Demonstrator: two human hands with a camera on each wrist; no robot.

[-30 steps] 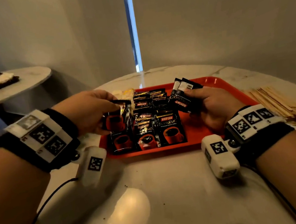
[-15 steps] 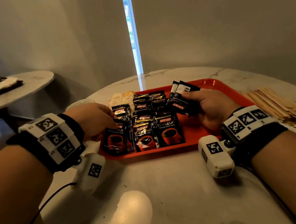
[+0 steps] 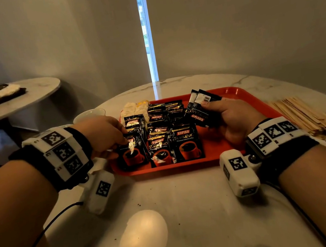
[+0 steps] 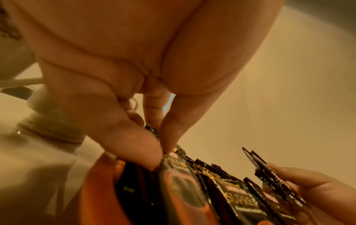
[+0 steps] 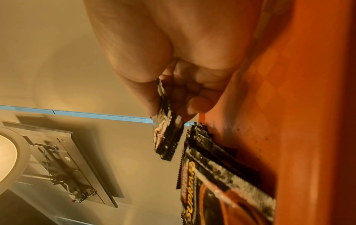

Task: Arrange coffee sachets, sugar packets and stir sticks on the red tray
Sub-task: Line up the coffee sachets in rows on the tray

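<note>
The left hand (image 3: 106,137) pinches the top edge of a coffee sachet (image 3: 132,151) to lay it in the overlapping rows on the red tray (image 3: 244,100), while the right hand (image 3: 232,120) grips spare sachets (image 3: 199,108) upright, apparently ready to feed the next row.

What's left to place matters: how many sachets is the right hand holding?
2, fanned in the right hand over the tray: left sachet, and right sachet overlapping it. More may hide behind.
</note>
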